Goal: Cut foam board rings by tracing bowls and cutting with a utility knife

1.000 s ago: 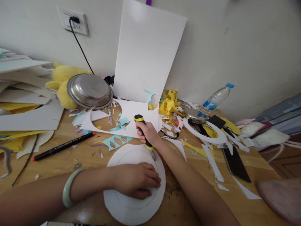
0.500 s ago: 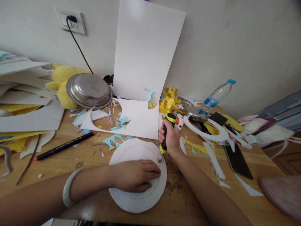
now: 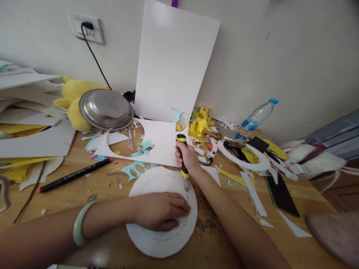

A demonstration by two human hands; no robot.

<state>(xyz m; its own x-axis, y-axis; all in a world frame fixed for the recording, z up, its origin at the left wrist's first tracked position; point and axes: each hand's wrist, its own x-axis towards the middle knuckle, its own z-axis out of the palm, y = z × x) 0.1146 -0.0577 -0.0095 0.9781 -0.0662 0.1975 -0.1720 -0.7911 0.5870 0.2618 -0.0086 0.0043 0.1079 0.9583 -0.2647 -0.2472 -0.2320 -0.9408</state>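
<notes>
- A wooden counter point(image 3: 70, 194) stands against a pale wall and is littered with paper scraps.
- A tall white board sheet point(image 3: 175, 63) leans upright on the wall, its lower flap lying on the counter with a round hole cut out of it.
- A white foam-board disc point(image 3: 162, 239) lies flat near the counter's front edge, with a thin circle traced just inside its rim.
- An upturned steel bowl point(image 3: 106, 108) rests at the back left, touching a yellow plush toy point(image 3: 71, 99).
- The left hand point(image 3: 159, 211), a pale green bangle point(image 3: 80, 223) on its wrist, lies palm down with fingers spread flat, pressing on the disc.
- The right hand point(image 3: 187, 158) is closed in a fist around a yellow-and-black utility knife point(image 3: 182, 155), held nearly upright, its tip meeting the disc on the traced line at the far right.
- A black marker point(image 3: 73, 174) lies to the left, well apart from the disc.
- A plastic water bottle point(image 3: 257, 116) lies tilted at the back right.
</notes>
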